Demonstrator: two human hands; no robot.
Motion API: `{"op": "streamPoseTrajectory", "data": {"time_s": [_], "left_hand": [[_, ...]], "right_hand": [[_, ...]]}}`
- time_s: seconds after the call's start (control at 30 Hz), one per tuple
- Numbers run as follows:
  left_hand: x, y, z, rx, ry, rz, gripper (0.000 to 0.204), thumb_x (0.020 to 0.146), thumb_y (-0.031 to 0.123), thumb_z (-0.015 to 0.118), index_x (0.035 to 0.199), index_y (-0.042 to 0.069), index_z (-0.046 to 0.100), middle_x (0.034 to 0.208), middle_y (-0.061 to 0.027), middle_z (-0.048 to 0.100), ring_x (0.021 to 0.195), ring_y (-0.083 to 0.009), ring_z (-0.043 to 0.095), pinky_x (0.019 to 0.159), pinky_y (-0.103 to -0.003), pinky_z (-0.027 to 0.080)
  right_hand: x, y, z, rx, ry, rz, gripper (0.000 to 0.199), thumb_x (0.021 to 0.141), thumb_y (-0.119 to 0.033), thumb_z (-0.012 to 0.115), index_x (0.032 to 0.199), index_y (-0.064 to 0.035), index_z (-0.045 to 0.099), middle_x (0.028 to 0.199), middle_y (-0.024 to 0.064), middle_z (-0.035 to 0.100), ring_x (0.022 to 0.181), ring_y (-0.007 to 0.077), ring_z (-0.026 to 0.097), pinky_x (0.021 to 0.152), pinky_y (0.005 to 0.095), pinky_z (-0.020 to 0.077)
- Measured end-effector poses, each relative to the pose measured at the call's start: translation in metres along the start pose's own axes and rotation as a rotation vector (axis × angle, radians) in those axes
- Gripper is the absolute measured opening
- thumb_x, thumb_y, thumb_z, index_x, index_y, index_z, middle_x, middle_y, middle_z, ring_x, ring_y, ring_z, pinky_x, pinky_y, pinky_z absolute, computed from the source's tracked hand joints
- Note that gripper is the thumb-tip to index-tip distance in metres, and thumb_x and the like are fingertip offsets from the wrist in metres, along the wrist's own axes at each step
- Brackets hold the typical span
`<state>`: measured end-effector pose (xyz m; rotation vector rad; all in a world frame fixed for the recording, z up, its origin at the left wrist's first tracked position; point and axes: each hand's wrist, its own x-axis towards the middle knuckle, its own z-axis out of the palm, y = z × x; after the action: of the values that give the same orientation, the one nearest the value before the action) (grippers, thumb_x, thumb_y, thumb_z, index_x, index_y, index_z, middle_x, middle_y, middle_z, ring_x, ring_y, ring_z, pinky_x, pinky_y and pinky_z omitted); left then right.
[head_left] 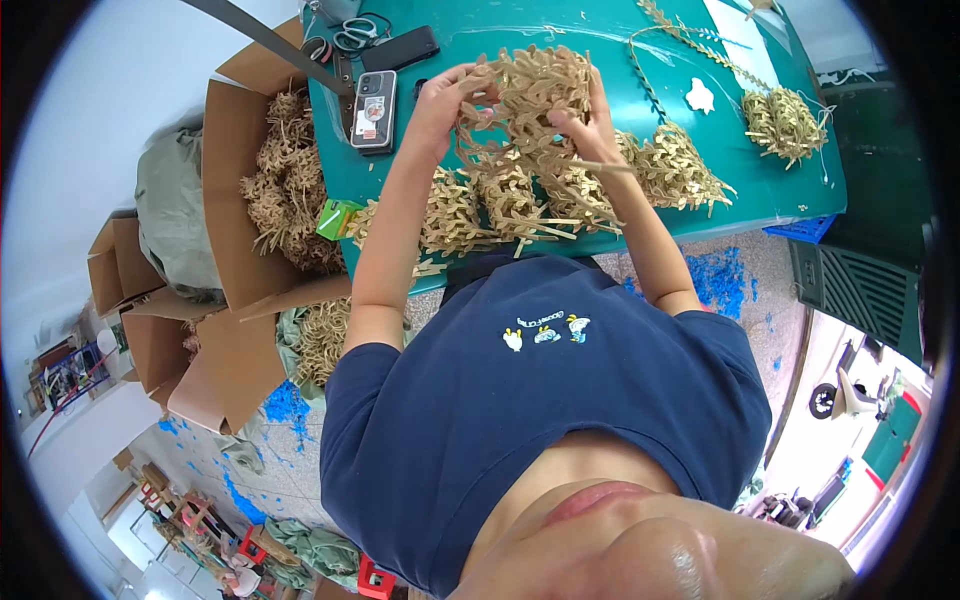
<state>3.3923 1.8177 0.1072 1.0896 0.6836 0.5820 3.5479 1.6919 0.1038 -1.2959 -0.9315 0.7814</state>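
Above the green table (pixel 590 30) I hold up a bundle of gold leaf-shaped trim (pixel 540 90), its strands looped and tangled. My left hand (pixel 452 105) is closed on strands at the bundle's left side; some fingertips are hidden behind it. My right hand (pixel 592 125) grips the right side, with the thumb across the front and fingers behind. Below my hands, along the table's near edge, lie several similar bundles, among them a gold trim bundle (pixel 455 212) near my left forearm and another bundle (pixel 680 165) beyond my right wrist.
A phone (pixel 373 110), a black case (pixel 402 48) and scissors (pixel 355 35) lie at the table's far left. A green box (pixel 338 218) sits at the left corner. A trim-filled carton (pixel 232 190) stands left. Another bundle (pixel 785 125) and a white scrap (pixel 700 95) lie right.
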Motion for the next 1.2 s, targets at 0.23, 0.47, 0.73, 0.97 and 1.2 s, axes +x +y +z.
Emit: {"op": "streamPoseTrajectory", "data": {"time_s": [0.23,0.47,0.73,0.97,1.2], "left_hand": [[0.016,-0.016,-0.005,-0.042,0.095,-0.053,0.026,0.086,0.021,0.059,0.101,0.0,0.063,0.085,-0.0052,0.065,0.07,-0.0119,0.062,0.059,-0.027,0.052],[0.023,-0.027,-0.002,0.146,-0.134,0.095,0.032,0.088,0.024,0.055,0.103,-0.003,0.062,0.093,-0.0076,0.065,0.074,-0.0131,0.063,0.069,-0.027,0.053],[0.013,-0.012,0.005,-0.064,-0.011,-0.003,0.025,0.086,0.016,0.061,0.104,-0.001,0.062,0.098,-0.0095,0.065,0.082,-0.0149,0.064,0.072,-0.028,0.054],[0.014,-0.011,0.013,-0.165,-0.081,0.029,0.02,0.088,0.011,0.055,0.104,0.001,0.062,0.098,-0.0105,0.065,0.086,-0.017,0.064,0.072,-0.03,0.055],[0.001,-0.004,0.011,-0.137,-0.106,-0.157,0.041,0.094,0.032,0.043,0.126,0.007,0.049,0.12,-0.0047,0.055,0.11,-0.0178,0.053,0.091,-0.035,0.044]], "right_hand": [[-0.003,0.012,0.01,-0.184,-0.185,-0.105,0.074,0.068,-0.024,0.072,0.13,-0.0099,0.035,0.119,0.0133,0.05,0.11,0.0234,0.049,0.094,0.0368,0.0403],[-0.009,0.017,0.012,-0.123,-0.142,-0.077,0.075,0.069,-0.023,0.073,0.131,-0.0097,0.032,0.121,0.0143,0.048,0.11,0.0234,0.049,0.094,0.0362,0.0408],[-0.004,0.012,0.001,-0.068,-0.196,-0.055,0.081,0.07,-0.025,0.074,0.136,-0.012,0.03,0.131,0.0116,0.044,0.117,0.0236,0.046,0.099,0.0365,0.0371],[-0.008,0.018,0.013,-0.164,-0.201,-0.054,0.082,0.068,-0.03,0.073,0.137,-0.0164,0.031,0.128,0.0164,0.046,0.116,0.0273,0.047,0.098,0.038,0.0374],[-0.004,0.025,0.005,0.025,-0.096,0.098,0.077,0.073,-0.032,0.068,0.137,-0.0102,0.03,0.118,0.0181,0.051,0.108,0.0251,0.052,0.089,0.0374,0.0462]]}}
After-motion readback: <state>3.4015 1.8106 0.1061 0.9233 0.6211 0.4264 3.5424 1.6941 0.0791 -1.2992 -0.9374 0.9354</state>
